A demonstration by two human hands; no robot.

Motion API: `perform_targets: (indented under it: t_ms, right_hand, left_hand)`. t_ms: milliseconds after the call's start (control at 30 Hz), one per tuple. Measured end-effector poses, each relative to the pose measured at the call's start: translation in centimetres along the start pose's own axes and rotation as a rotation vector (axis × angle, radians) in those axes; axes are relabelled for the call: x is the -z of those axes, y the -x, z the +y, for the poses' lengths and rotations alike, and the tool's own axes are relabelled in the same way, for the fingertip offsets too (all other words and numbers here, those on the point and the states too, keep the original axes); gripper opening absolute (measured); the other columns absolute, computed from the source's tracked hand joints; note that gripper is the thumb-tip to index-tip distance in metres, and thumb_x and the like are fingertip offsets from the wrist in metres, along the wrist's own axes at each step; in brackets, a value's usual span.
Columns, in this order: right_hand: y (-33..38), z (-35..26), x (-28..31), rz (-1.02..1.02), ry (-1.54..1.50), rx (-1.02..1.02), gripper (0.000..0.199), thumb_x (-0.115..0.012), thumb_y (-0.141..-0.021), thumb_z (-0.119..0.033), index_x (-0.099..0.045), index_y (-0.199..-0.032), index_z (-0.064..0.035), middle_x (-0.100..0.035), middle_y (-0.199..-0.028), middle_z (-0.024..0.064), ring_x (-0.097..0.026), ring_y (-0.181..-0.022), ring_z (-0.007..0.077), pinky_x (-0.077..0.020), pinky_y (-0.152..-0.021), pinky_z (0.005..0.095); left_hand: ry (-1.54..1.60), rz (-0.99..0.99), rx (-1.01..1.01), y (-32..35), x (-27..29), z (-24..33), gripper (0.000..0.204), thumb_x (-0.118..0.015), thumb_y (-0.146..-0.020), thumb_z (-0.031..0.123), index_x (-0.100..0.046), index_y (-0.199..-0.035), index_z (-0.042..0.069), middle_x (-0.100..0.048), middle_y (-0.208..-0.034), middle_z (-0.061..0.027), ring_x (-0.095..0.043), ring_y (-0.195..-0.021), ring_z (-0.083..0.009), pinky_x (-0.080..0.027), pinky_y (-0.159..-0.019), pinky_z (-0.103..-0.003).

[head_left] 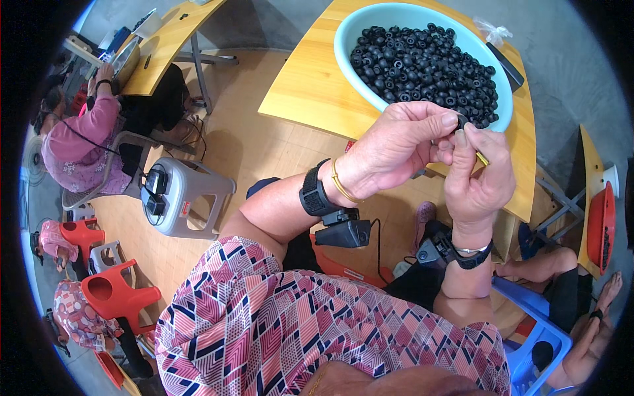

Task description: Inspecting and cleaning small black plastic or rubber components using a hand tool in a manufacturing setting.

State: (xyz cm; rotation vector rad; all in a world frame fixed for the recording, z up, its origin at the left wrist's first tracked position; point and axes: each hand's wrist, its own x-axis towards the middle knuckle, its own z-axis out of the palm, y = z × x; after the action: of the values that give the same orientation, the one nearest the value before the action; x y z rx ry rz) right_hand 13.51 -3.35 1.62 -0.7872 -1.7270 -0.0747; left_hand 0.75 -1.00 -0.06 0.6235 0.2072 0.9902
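My left hand (408, 137) pinches a small round black piece (461, 121) between thumb and fingertips. Close against it, the fingers of my right hand (483, 177) are closed around a thin brass-coloured rod (483, 159), whose end shows below the index finger. Where the rod's other end lies is hidden by the fingers. Both hands are just in front of a pale turquoise basin (341, 53), heaped with small black cap-like pieces (422, 69); several show a round hole.
The basin stands on a yellow wooden table (297, 92). Beside it lie a black object (505, 66) and a clear plastic bag (493, 31). A grey stool (185, 191) holds black devices. Other people sit at left and right, near red chairs (122, 294) and a blue chair (538, 330).
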Motion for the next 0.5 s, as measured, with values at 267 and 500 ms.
perform_targets:
  t_ms: [267,500]
  right_hand:
    - [0.1,-0.1,0.6,-0.032,-0.264,-0.453,0.012,-0.051,-0.086,-0.011,-0.048,-0.094,-0.0027,-0.05,-0.071,0.0002,-0.047,-0.058,0.0064,-0.0395,-0.053,0.0189]
    - [-0.8,-0.7,1.8,-0.141,-0.704,-0.774,0.018,-0.042,-0.091,-0.018,-0.05,-0.085,-0.0031,-0.04,-0.063,-0.004,-0.033,-0.055,0.0021,-0.0256,-0.047,0.0159]
  left_hand:
    - [-0.015,-0.089,-0.035,-0.2,0.3,1.3,0.023,-0.055,-0.083,0.019,-0.058,-0.098,0.002,-0.058,-0.079,-0.0039,-0.052,-0.066,-0.0121,-0.044,-0.064,-0.024]
    - [-0.051,-0.111,-0.033,-0.3,0.5,1.5,0.023,-0.053,-0.085,0.017,-0.057,-0.099,0.0,-0.057,-0.083,-0.0058,-0.051,-0.069,-0.0131,-0.043,-0.064,-0.025]
